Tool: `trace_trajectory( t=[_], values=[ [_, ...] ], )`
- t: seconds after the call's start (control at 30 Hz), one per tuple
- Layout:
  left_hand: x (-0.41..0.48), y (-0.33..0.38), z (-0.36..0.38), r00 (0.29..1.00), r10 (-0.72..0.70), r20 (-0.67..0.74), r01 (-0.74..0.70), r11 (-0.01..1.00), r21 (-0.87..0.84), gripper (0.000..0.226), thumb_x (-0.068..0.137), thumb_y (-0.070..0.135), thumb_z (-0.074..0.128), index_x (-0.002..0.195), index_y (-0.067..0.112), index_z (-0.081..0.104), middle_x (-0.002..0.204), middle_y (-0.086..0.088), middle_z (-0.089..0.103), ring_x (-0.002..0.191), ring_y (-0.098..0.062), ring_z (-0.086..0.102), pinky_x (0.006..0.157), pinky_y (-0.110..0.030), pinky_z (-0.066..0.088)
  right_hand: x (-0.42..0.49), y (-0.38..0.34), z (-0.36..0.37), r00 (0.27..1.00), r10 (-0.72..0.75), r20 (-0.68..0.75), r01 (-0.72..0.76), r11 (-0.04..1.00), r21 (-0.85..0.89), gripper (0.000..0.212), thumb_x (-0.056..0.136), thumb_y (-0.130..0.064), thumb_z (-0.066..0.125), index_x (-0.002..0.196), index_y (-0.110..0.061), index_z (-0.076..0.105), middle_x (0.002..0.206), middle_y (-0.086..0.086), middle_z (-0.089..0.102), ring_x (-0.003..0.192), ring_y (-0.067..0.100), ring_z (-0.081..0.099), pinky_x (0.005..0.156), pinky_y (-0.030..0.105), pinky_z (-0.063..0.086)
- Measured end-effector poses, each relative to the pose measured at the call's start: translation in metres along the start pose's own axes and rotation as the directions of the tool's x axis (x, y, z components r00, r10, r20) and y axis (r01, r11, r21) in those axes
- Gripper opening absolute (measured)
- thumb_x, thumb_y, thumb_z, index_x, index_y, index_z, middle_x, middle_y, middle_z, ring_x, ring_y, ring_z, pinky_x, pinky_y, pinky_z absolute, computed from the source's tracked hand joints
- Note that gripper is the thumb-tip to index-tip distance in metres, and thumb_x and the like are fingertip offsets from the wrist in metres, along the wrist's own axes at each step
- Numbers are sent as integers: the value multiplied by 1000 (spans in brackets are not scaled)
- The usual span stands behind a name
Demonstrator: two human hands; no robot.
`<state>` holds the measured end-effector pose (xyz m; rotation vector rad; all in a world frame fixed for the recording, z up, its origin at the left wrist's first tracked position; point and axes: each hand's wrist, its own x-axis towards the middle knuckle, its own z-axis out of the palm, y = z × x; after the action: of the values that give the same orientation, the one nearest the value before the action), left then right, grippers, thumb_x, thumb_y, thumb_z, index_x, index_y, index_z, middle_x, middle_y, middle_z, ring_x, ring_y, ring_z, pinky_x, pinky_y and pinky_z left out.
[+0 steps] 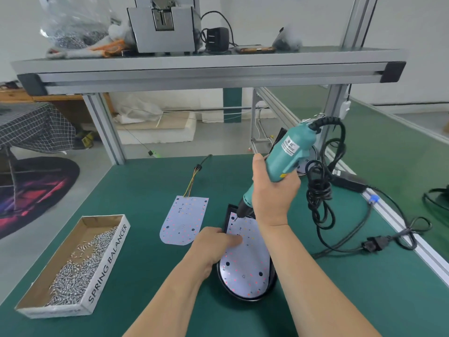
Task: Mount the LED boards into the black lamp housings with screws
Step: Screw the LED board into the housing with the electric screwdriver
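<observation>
The right hand point(274, 193) is wrapped round the teal driver point(284, 159), thumb up its near side. The bit slants down onto the far-left corner of the board point(245, 263). The left hand point(213, 244) lies with fingers roughly straight, pressing on the board's left half, just short of the bit.

The board sits inside the black housing point(243, 298), near the middle of the surface point(145, 181) and toward its near edge. It looks thin, light and stiff, with small LEDs that could scratch, so it is best pinned flat on bare patches or lifted by its edges. The housing looks rigid and likely to slide on the mat unless held.

A second board point(184, 220) with wires at its far end lies just left, apart from the housing. Loose screws point(73, 271) fill a box point(107, 261) at the near-left corner; they are tiny and best pinched one at a time. The driver's cord point(320, 190) hangs coiled toward the right edge.
</observation>
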<state>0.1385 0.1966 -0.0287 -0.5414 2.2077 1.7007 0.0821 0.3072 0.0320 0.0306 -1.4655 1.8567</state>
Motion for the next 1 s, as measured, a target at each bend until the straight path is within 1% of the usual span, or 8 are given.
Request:
trace_trajectory(
  t=[0.07, 0.23, 0.37, 0.43, 0.5, 0.67, 0.8, 1.0],
  values=[
    [0, 0, 1, 1000, 0, 4, 0, 1000, -15, 33, 78, 14, 78, 103, -6, 72, 103, -18, 76, 87, -29, 72, 82, -39, 55, 0, 5, 5, 999, -22, 23, 22, 1000, -6, 37, 81, -28, 69, 64, -7, 43, 51, -12, 42, 48, 14, 40, 50, 28, 38],
    [-3, 3, 1, 999, 10, 35, -9, 999, -49, 62, 53, 29, 73, 104, -6, 72, 107, -21, 74, 86, -29, 69, 86, -42, 54, -3, 14, 8, 997, -58, 56, 60, 998, -31, 39, 81, -27, 69, 66, -3, 43, 50, -12, 41, 47, 10, 38, 50, 23, 37],
    [0, 2, 2, 999, 16, 38, -14, 999, -48, 68, 52, 31, 73, 108, -8, 69, 111, -23, 72, 83, -24, 63, 91, -46, 54, -2, 17, 7, 996, -48, 70, 50, 998, -31, 39, 82, -27, 70, 66, -3, 43, 51, -12, 41, 48, 14, 38, 50, 26, 37],
    [1, 1, 2, 999, 15, 38, -14, 999, -41, 69, 52, 32, 73, 108, -8, 68, 112, -23, 71, 82, -23, 62, 84, -41, 52, -2, 18, 7, 996, -57, 72, 60, 997, -42, 39, 82, -26, 70, 66, -3, 42, 51, -12, 40, 48, 15, 38, 50, 26, 37],
    [1, 1, 2, 999, 17, 44, -15, 999, -39, 67, 53, 32, 73, 106, -7, 70, 110, -23, 71, 83, -26, 65, 84, -37, 49, -2, 18, 7, 995, -60, 74, 63, 997, -46, 40, 82, -25, 70, 66, -2, 43, 51, -12, 41, 48, 14, 38, 50, 26, 37],
    [-2, 3, 1, 998, 24, 54, -22, 999, -38, 57, 54, 31, 74, 100, -2, 74, 104, -19, 75, 105, -41, 68, 98, -52, 52, -4, 19, 9, 995, -53, 84, 58, 997, -58, 40, 83, -23, 71, 65, 0, 43, 49, -13, 41, 46, 11, 38, 49, 24, 36],
    [-2, 3, 1, 999, 19, 48, -17, 999, -39, 60, 53, 32, 74, 102, -4, 73, 106, -21, 73, 106, -43, 67, 100, -54, 51, -5, 18, 11, 992, -54, 112, 62, 996, -70, 40, 81, -29, 70, 65, -6, 43, 50, -12, 41, 47, 13, 38, 50, 26, 36],
    [0, 1, 1, 999, 14, 47, -12, 999, -33, 47, 55, 30, 74, 93, 3, 77, 97, -14, 78, 99, -37, 72, 95, -54, 54, -3, 21, 13, 990, -18, 137, 30, 996, -84, 39, 79, -31, 69, 62, -14, 39, 50, -11, 39, 47, 14, 37, 48, 27, 35]
  ],
)
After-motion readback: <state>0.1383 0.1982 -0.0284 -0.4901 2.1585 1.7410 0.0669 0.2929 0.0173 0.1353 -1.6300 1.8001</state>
